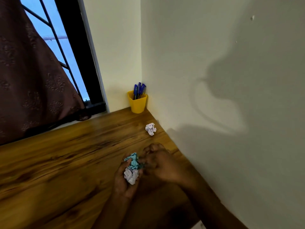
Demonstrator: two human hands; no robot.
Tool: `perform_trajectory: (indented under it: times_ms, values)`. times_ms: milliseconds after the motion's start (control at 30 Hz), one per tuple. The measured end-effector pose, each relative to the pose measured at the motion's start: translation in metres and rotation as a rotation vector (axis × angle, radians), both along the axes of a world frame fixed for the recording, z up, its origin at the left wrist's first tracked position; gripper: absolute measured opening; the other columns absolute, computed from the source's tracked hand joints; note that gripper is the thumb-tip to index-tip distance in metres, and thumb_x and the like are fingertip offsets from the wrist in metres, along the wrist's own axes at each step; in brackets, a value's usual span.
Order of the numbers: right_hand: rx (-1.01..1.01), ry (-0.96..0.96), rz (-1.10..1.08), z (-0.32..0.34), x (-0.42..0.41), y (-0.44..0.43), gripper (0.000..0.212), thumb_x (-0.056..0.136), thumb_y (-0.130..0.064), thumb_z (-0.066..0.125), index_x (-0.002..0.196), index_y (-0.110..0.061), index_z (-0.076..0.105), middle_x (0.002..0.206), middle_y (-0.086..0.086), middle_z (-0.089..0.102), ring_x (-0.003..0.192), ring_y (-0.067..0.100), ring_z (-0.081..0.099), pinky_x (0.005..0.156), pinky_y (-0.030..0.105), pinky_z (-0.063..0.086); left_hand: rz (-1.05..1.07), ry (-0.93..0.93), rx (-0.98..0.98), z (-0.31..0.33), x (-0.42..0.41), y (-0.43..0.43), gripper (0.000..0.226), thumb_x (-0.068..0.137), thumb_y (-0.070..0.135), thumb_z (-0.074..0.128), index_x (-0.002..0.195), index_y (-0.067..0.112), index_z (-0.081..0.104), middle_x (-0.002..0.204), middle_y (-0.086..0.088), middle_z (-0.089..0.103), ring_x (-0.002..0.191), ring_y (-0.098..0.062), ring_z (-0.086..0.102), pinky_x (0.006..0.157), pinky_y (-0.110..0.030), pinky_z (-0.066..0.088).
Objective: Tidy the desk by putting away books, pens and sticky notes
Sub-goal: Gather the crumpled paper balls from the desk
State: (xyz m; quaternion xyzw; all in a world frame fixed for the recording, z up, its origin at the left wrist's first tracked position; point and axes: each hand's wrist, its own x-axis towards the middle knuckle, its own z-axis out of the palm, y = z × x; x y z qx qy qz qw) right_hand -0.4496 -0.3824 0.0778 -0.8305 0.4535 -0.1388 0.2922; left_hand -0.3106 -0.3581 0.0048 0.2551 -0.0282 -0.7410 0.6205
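My left hand (123, 180) is cupped palm up over the wooden desk (57, 162) and holds two crumpled paper balls, a teal one (134, 161) and a pale pink-white one (131, 175). My right hand (159, 164) is right beside it, fingers curled and touching the teal ball; the hand is blurred, so whether it pinches the ball is unclear. Another crumpled pale ball (150, 128) lies on the desk near the wall, beyond both hands. A yellow cup (137, 102) with several blue pens (139, 90) stands in the far corner.
The wall runs along the desk's right edge, close to my right hand. A window with dark bars (54, 42) and a brown curtain (24, 80) border the desk's far left side. Bare wood stretches to the left of my hands.
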Motion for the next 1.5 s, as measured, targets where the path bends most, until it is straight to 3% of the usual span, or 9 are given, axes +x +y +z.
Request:
perform_trajectory:
  times_ms: [100,200,367,633,733,867,967,1133,1500]
  values:
    - [0.022,-0.328,-0.275,0.001,-0.010,-0.045,0.025,0.083,-0.020,0.069,0.106,-0.012,0.070,0.111,-0.001,0.062,0.110,0.018,0.057,0.082,0.008,0.038,0.092,-0.031,0.048,0.004,0.000,-0.013,0.085,-0.003,0.016,0.092,0.079,0.007,0.075,0.079,-0.010,0.073,0.064,-0.022,0.071,0.047,-0.028,0.056]
    - [-0.157,-0.076,-0.408,-0.028,-0.004,-0.111,0.043,0.089,-0.029,0.060,0.128,-0.013,0.053,0.129,0.009,0.055,0.117,0.024,0.052,0.090,0.025,0.041,0.162,-0.031,0.090,0.008,0.001,-0.020,0.115,-0.002,0.018,0.093,0.109,0.010,0.062,0.100,-0.010,0.067,0.087,-0.025,0.065,0.054,-0.029,0.058]
    - [-0.185,0.183,-0.265,-0.082,0.014,-0.155,0.044,0.091,-0.019,0.055,0.134,-0.012,0.046,0.139,0.013,0.045,0.122,0.032,0.046,0.097,0.038,0.042,0.196,-0.062,0.102,0.006,0.009,-0.014,0.114,0.001,0.019,0.093,0.110,0.010,0.061,0.094,-0.010,0.072,0.076,-0.025,0.072,0.059,-0.034,0.059]
    - [-0.053,-0.668,-0.490,-0.025,0.021,0.018,0.035,0.081,-0.009,0.067,0.110,-0.027,0.059,0.110,-0.012,0.059,0.094,-0.001,0.059,0.076,0.008,0.047,0.135,-0.048,-0.001,0.015,0.003,0.033,0.092,0.014,0.018,0.095,0.101,0.007,0.068,0.099,-0.013,0.070,0.078,-0.025,0.071,0.060,-0.035,0.059]
    - [-0.074,-0.892,-0.557,-0.014,0.030,0.099,0.027,0.084,-0.007,0.060,0.108,-0.019,0.060,0.109,-0.002,0.057,0.100,-0.001,0.058,0.081,0.010,0.047,0.061,-0.050,-0.027,0.024,-0.011,0.061,0.087,0.049,0.019,0.087,0.128,0.008,0.051,0.118,-0.016,0.061,0.094,-0.025,0.067,0.075,-0.032,0.058]
    - [-0.009,-1.221,-0.734,-0.015,0.038,0.176,0.024,0.092,-0.015,0.050,0.115,-0.020,0.057,0.108,0.002,0.064,0.098,0.015,0.065,0.081,0.027,0.055,0.077,-0.357,-0.075,0.050,-0.042,0.136,0.024,0.081,0.009,0.055,0.105,0.008,0.060,0.094,-0.010,0.072,0.083,-0.021,0.070,0.066,-0.027,0.058]
    - [0.007,-1.467,-0.915,-0.012,0.036,0.236,0.021,0.089,-0.016,0.052,0.108,-0.016,0.060,0.091,-0.004,0.069,0.084,0.012,0.067,0.071,0.024,0.053,0.019,-0.468,-0.129,0.056,-0.059,0.198,0.021,0.090,-0.003,0.047,0.097,0.009,0.061,0.082,-0.003,0.074,0.075,-0.016,0.071,0.058,-0.023,0.055]
    - [0.032,-1.613,-1.261,-0.054,0.026,0.345,0.041,0.080,-0.041,0.057,0.111,-0.014,0.060,0.109,0.016,0.065,0.101,0.031,0.064,0.089,0.044,0.051,-0.188,-0.632,-0.107,0.016,-0.078,0.299,0.019,0.086,-0.003,0.056,0.100,0.005,0.066,0.090,-0.010,0.074,0.082,-0.024,0.071,0.063,-0.027,0.056]
    - [0.430,-1.779,-2.011,-0.288,-0.034,0.462,0.051,0.075,-0.029,0.065,0.118,-0.002,0.057,0.116,0.026,0.062,0.103,0.042,0.060,0.093,0.050,0.047,-0.698,-0.870,0.303,-0.220,-0.137,0.410,0.016,0.084,0.008,0.066,0.099,0.005,0.069,0.100,-0.018,0.071,0.097,-0.036,0.067,0.086,-0.047,0.053]
